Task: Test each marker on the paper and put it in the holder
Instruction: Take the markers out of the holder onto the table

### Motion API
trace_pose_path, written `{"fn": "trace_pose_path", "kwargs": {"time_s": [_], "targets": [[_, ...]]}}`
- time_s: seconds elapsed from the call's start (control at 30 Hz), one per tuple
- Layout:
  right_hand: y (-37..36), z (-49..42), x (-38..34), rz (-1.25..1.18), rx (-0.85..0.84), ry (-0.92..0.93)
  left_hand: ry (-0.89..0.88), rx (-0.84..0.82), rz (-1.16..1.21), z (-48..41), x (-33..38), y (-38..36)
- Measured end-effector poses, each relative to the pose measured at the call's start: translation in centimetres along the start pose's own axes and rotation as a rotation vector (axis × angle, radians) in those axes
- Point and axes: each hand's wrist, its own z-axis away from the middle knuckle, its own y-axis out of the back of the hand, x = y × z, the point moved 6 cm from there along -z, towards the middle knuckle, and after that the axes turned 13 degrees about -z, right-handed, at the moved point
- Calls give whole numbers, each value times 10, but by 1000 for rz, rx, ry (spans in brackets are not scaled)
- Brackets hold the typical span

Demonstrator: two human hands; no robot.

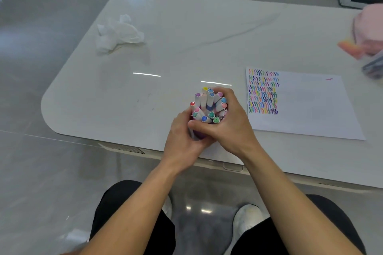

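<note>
A bundle of several white markers with coloured cap ends stands upright near the table's front edge. Both hands wrap around it. My left hand cups the lower left side, where a purple holder shows between the fingers. My right hand closes over the right side and the front, thumb across the bundle. To the right lies a white sheet of paper, its left part covered with rows of coloured squiggle marks.
The white table has rounded corners. A crumpled white tissue lies at its back left. A pink blurred object and a clear bag sit at the right edge. My knees and shoes show below the table's front edge.
</note>
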Motion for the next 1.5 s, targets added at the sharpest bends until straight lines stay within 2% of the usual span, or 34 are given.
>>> {"fn": "trace_pose_path", "kwargs": {"time_s": [0.23,0.5,0.8,1.0,1.3,1.5], "targets": [[-4,-11,-26,364,41,212,-6,-13,-49,-2,-2,-2],[-25,-13,-35,624,-16,426,2,-18,-80,-5,-8,-4],[-9,-14,-33,587,49,435,-60,-5,-100,-5,-4,-4],[-17,-18,-34,631,-51,421,-52,4,-105,-4,-2,-1],[-16,-23,-37,618,-16,498,-110,-105,-243,-17,-4,7],[-6,-32,-44,592,17,528,-143,-131,-240,-19,-5,10]]}}
